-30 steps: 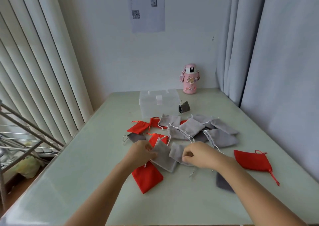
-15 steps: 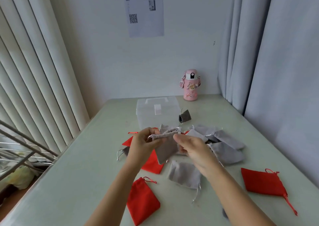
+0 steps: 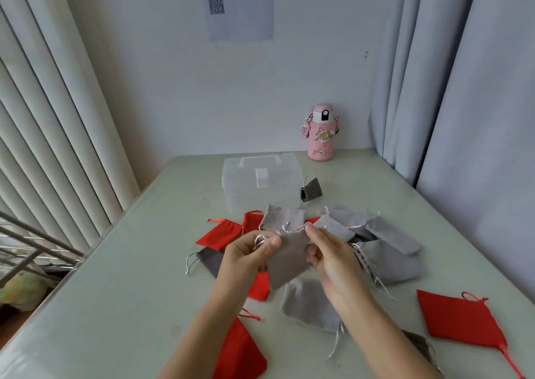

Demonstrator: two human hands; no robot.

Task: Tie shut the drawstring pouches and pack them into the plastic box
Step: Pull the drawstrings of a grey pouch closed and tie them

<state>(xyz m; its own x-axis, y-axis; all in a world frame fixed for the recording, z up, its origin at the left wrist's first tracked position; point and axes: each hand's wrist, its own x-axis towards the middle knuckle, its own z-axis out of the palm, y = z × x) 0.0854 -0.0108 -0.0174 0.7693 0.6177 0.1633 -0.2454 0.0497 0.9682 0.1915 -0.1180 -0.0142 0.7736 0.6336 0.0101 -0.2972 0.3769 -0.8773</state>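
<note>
- Holding a grey pouch [image 3: 288, 258] above the table [image 3: 115, 306], we grip it from both sides. The left hand [image 3: 246, 255] has its thumb and curled fingers clamped on the pouch's left edge, where a loop of cord shows. The right hand [image 3: 333, 260] nips the right end of its gathered mouth.
- We see the plastic box [image 3: 260, 184] standing beyond the hands, near the middle of the table, with its lid down and a white latch on the front. Its cloudy walls do not let us tell what lies inside.
- We note a small dark pouch [image 3: 312, 190] just beside the box's right side, tilted up with its mouth agape.
- We find the rest loose on the pale green tabletop. A heap of grey pouches [image 3: 388, 260] lies to the right of the hands, and a flat grey pouch [image 3: 309, 303] lies below the held one. A dark grey pouch [image 3: 210, 260] trails its cord to the left.
- We also see red ones scattered about. A red pair [image 3: 220, 233] lies in front of the box, a red pouch [image 3: 460, 317] well off to the right, and a near red pouch [image 3: 240, 352] beside the left forearm.
- We see a pink bottle [image 3: 320, 132] upright at the table's far edge, against the white wall.
- We note a paper sheet [image 3: 240, 7] with a square code hanging on that wall. Grey curtains [image 3: 463, 89] close the right side, white blinds [image 3: 52, 118] the left, and metal bars [image 3: 34, 242] cross low at the left.
</note>
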